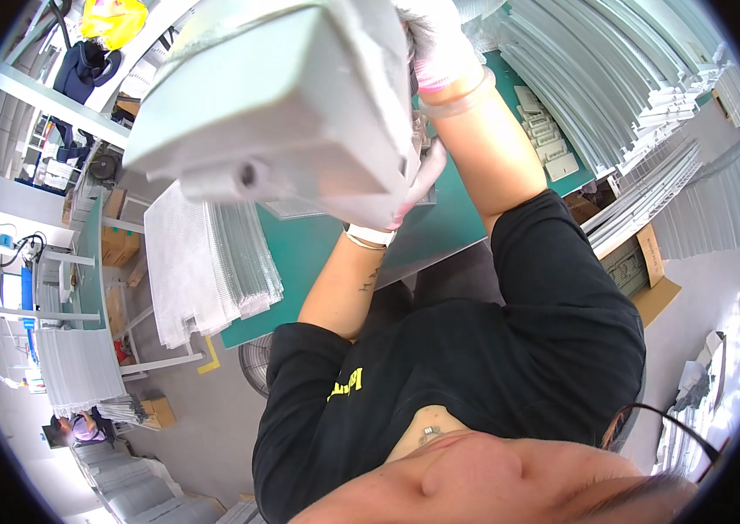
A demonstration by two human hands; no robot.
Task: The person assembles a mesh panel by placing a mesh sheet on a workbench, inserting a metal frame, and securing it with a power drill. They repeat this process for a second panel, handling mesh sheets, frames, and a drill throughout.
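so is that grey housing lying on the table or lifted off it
Lifted off: the grey housing is held up near the camera by both gloved hands, above the green table.

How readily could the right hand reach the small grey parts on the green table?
Probably not now: the right hand grips the raised grey casing. The small grey parts lie uncovered beside that forearm, so nothing else blocks them.

A green tabletop (300, 253) spreads below, with a stack of clear ribbed sheets (208, 262) lying on its left part. Long pale strips (614, 96) fan out at upper right (packed tight), small grey plates (549, 140) beside them, a cardboard box (649, 279) on the floor.
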